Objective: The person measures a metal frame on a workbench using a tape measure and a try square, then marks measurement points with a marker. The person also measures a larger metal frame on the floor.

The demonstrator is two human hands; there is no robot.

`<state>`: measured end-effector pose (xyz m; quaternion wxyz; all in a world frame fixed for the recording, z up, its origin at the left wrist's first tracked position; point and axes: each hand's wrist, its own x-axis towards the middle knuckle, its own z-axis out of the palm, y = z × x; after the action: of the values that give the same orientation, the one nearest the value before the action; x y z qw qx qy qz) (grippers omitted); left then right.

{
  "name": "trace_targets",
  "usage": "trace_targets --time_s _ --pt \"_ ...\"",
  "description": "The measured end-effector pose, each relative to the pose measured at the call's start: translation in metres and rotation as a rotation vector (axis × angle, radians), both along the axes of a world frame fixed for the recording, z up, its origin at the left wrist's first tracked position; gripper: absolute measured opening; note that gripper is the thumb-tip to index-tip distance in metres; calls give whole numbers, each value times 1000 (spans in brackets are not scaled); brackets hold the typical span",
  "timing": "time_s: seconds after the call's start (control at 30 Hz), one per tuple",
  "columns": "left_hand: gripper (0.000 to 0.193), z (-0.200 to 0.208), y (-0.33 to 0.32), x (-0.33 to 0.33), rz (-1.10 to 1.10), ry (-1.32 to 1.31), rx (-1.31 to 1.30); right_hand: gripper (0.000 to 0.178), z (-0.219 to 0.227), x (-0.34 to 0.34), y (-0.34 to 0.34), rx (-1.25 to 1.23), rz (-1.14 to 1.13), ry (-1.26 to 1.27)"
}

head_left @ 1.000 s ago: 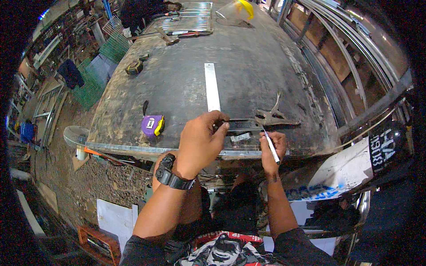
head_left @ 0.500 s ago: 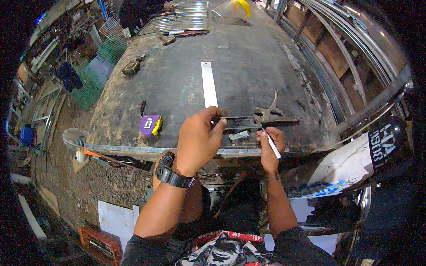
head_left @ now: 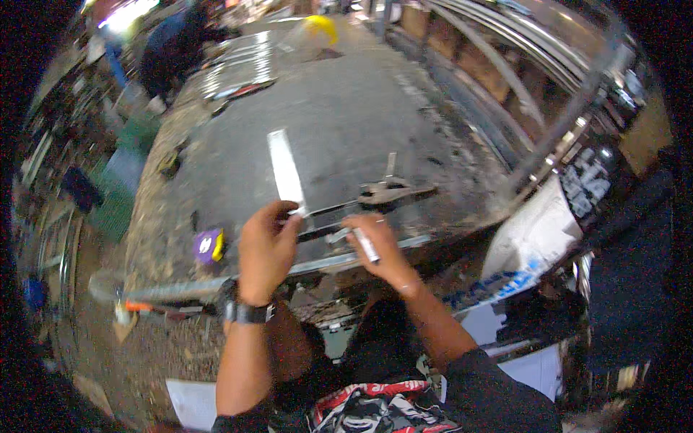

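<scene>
Table (head_left: 346,115): dark, worn top, spreads under and around the white strip (head_left: 286,162). Metal grille (head_left: 249,61) lies beyond the strip's far end, a bit left; yellow curved piece (head_left: 320,29) farther still beyond it, right of the grille. The strip itself lies flat, near end at the left hand (head_left: 267,249). Left hand: thumb and fingers curled close at that near end; blurred, can't tell if they actually pinch the strip. Right hand (head_left: 379,245): right of the strip's near end, fingers closed, pinching a white marker. Dark metal clamp (head_left: 393,191): right of the strip, just past the right hand. Dark bar (head_left: 328,219): runs right from the strip's near end toward the clamp. Purple-and-yellow tape measure (head_left: 208,246): left of the strip, nearer the person. Dark tape measure (head_left: 170,164): well left of the strip, blurry. White marker (head_left: 366,244): right of the strip's near end, tilted.
</scene>
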<state>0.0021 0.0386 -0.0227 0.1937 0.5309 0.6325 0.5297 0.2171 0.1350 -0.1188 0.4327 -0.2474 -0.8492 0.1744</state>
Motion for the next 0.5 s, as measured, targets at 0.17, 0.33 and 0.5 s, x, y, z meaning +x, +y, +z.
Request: trace_targets --time_s 0.17,0.33,0.5 --pt "19 3 -4 -1 -56 -34 -33 14 -1 8 3 45 -19 -35" --pt "18 10 -11 -3 -72 -35 -49 9 -6 41 13 -53 -136 96" --pt "17 15 -17 -6 -66 -69 -118 12 2 111 112 -26 -594 234"
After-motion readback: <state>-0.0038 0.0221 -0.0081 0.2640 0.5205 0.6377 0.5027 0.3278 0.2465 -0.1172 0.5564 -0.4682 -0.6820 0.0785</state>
